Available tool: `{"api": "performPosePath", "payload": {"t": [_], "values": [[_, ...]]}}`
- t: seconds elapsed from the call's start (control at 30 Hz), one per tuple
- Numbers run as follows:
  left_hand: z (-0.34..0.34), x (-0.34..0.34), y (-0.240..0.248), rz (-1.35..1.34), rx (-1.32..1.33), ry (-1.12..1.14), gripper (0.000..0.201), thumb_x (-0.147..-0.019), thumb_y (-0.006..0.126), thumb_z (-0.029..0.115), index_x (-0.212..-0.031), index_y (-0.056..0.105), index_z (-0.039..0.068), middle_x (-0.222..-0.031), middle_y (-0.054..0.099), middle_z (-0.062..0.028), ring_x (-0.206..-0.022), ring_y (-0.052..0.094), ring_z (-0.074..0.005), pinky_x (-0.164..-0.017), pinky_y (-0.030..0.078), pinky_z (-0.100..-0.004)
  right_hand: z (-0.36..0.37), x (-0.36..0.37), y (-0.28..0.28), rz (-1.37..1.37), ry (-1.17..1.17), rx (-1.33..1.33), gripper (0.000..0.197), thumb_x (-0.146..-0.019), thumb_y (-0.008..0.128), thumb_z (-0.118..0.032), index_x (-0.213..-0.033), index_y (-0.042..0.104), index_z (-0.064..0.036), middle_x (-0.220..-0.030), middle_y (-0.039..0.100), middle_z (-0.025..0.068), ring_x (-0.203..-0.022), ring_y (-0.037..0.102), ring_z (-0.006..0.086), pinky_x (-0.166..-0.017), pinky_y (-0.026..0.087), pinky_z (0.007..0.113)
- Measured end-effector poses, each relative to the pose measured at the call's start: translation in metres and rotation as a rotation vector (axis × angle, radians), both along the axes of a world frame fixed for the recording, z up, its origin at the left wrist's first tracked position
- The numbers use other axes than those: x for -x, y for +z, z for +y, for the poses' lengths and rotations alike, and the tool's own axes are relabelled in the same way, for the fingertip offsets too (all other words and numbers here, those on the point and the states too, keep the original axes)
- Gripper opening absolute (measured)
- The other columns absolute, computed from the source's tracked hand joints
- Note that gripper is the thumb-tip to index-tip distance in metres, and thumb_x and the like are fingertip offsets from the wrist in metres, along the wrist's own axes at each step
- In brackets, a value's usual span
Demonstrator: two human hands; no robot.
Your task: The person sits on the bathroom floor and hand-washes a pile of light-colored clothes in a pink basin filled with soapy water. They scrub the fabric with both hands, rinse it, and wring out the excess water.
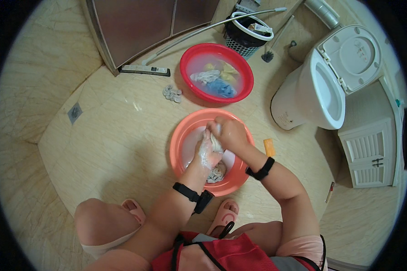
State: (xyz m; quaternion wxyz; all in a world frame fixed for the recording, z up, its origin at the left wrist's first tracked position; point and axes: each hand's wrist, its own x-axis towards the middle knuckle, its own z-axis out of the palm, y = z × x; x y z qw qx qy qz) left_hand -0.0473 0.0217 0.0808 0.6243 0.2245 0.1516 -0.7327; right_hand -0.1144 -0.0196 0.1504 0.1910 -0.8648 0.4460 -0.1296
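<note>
A pale, wet cloth (216,143) was at the centre of the frame, the grip of the soapy left hand (206,153) and right hand (230,134) closed on it. Beneath, a round orange plastic basin (177,142) held cloudy water (189,151) and a grey striped cloth (216,173). At upper centre, a round red plastic basin (184,67) held milky water (206,58) with white (205,77), yellow (229,72) and blue cloths (221,88); above it stood a black-lined perforated bin (240,47).

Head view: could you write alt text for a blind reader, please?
A person's left hand and right hand hold a pale cloth over an orange basin. Beyond it is a red basin of soaking laundry, with a toilet to the right.
</note>
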Motion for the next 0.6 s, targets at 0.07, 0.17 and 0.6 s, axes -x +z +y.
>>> {"api": "performPosePath", "payload": {"t": [0.07, 0.17, 0.6], "values": [[-0.001, -0.004, -0.003, 0.017, 0.154, 0.017, 0.049, -0.096, 0.036, 0.054, -0.116, 0.055, 0.013, -0.108, 0.059, -0.0059, -0.099, 0.057, -0.0173, -0.081, 0.047, -0.0337, -0.004, -0.003, 0.005, 0.072, -0.034, -0.026, 0.027, -0.087, 0.055, -0.037, -0.083, 0.064, -0.0125, -0.073, 0.065, 0.0158, -0.066, 0.064, 0.0339, -0.058, 0.049, 0.046], [0.003, -0.029, -0.05, 0.091, 0.591, 0.023, 0.053, -0.097, 0.032, 0.055, -0.118, 0.054, 0.012, -0.109, 0.059, -0.005, -0.102, 0.055, -0.0176, -0.086, 0.044, -0.0342, 0.054, -0.026, 0.019, -0.071, 0.23, 0.088, 0.026, -0.086, 0.057, -0.034, -0.082, 0.064, -0.0091, -0.068, 0.062, 0.0156, -0.062, 0.061, 0.0356, -0.054, 0.047, 0.045], [0.0, -0.04, -0.069, 0.292, 0.708, 0.027, 0.052, -0.096, 0.037, 0.052, -0.121, 0.054, 0.01, -0.116, 0.059, -0.0082, -0.107, 0.057, -0.0233, -0.094, 0.045, -0.0388, 0.045, -0.019, -0.002, -0.218, 0.241, 0.175, 0.018, -0.084, 0.059, -0.027, -0.079, 0.06, -0.0094, -0.076, 0.063, 0.0138, -0.067, 0.062, 0.0334, -0.061, 0.049, 0.043]]}}
